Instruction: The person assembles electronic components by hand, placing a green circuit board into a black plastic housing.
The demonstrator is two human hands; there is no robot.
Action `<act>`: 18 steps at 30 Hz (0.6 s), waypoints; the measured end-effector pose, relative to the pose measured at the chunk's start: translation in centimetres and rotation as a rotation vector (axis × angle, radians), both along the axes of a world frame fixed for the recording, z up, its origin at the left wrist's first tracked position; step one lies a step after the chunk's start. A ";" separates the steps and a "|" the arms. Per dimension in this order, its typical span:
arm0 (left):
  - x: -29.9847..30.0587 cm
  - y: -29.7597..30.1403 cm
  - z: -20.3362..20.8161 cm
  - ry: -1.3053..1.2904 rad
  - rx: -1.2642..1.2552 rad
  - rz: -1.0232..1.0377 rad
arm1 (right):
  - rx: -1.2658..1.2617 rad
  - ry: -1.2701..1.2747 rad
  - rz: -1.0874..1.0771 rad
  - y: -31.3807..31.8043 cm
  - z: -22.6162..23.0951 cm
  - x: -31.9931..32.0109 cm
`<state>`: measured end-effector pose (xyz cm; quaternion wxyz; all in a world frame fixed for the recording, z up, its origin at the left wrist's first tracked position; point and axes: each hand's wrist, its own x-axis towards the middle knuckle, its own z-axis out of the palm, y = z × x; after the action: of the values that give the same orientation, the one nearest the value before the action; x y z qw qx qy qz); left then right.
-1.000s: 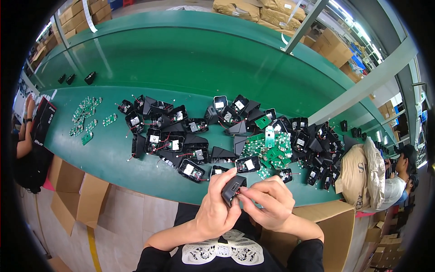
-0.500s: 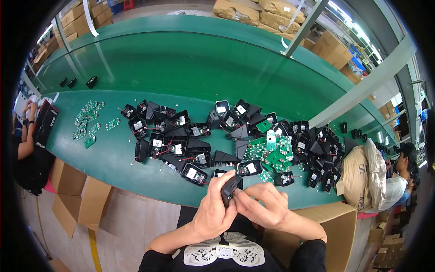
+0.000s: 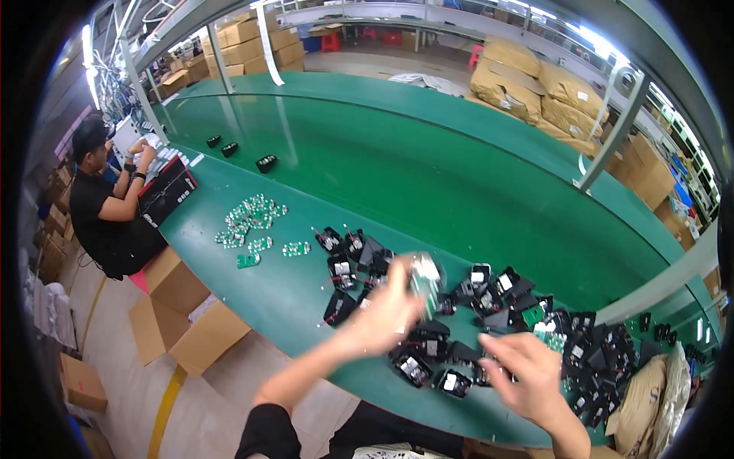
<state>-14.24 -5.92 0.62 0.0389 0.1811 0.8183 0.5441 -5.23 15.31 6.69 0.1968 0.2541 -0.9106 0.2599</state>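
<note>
My left hand is raised over the middle of the bench, blurred by motion. It is closed on a black plastic housing, whose inside shows smeared green and white. More black housings, with white patches and red wires, lie below and around it. My right hand hovers over the right-hand part of these housings, thumb and fingers apart, nothing visible in it. Just beyond its fingers, a heap of green circuit boards shows in part.
The green bench holds a spread of small circuit boards on the left. Several black pieces lie at the far left. A co-worker sits beyond a black box. An open carton stands on the floor; a brown sack is at right.
My view has swung to the left. My hands, together on a black housing before, are now apart; the left has moved forward over the bench holding a housing, the right is over the pile.
</note>
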 end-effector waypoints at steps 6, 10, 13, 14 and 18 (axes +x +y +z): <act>-27.7 -11.7 -4.9 -0.124 -0.427 0.262 | -0.018 -0.006 -0.195 4.1 -2.1 -0.5; -35.0 -20.2 -12.0 -0.451 -0.040 0.519 | 0.010 -0.096 -0.525 8.9 -3.6 0.4; -35.8 -20.3 -12.5 -0.293 -0.345 0.618 | -0.247 -0.325 -0.853 10.9 -3.1 2.5; -35.1 -18.9 -11.6 -0.246 -0.497 0.616 | -0.256 -0.334 -0.891 11.2 -3.6 2.9; -31.7 -16.7 -9.4 0.367 -1.052 0.939 | -0.108 -0.285 -0.844 12.3 -5.0 3.4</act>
<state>-45.92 -22.65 -8.82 -0.2545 -0.1437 0.9563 -0.0010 -1.78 27.65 1.65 0.1713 -0.1884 -0.9377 0.2365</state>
